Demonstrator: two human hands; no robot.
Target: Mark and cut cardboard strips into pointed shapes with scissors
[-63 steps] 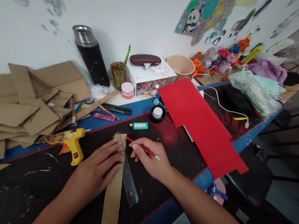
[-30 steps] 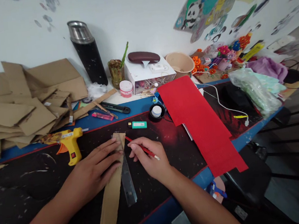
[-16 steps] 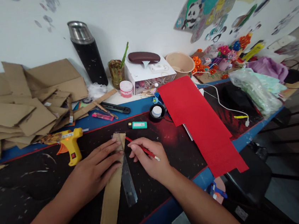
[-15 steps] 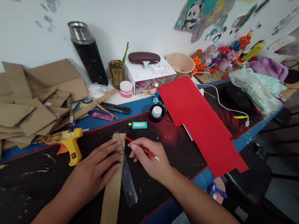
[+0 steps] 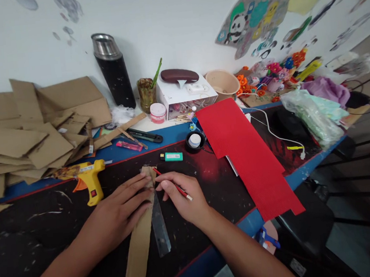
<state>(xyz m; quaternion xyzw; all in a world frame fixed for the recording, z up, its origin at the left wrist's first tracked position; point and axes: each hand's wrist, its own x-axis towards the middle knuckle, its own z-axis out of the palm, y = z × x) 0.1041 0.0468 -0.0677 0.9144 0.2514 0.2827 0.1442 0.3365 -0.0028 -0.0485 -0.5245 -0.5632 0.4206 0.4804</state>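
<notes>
A cardboard strip [image 5: 139, 253] lies slantwise on the dark mat, and a clear ruler [image 5: 161, 231] crosses its upper part. My left hand [image 5: 122, 206] lies over both, its extended fingers resting on the ruler and the strip near their top ends. In my right hand [image 5: 184, 196] is a red pencil [image 5: 183, 191], held between thumb and fingers. The pencil's tip is at the strip's right edge, close to the top. The hidden middle of the strip is under my left hand.
A yellow glue gun [image 5: 93, 181] lies left of my left hand, below a cardboard pile [image 5: 23, 142]. Beyond the hands are a green eraser-like block [image 5: 173, 157] and a black cup [image 5: 194, 142]. Red corrugated sheet [image 5: 242, 150] lies to the right.
The camera view has shifted slightly. The pencil tip has moved a little toward the top of the strip, and its back end now sits lower and further left. My left hand stays on the ruler.
</notes>
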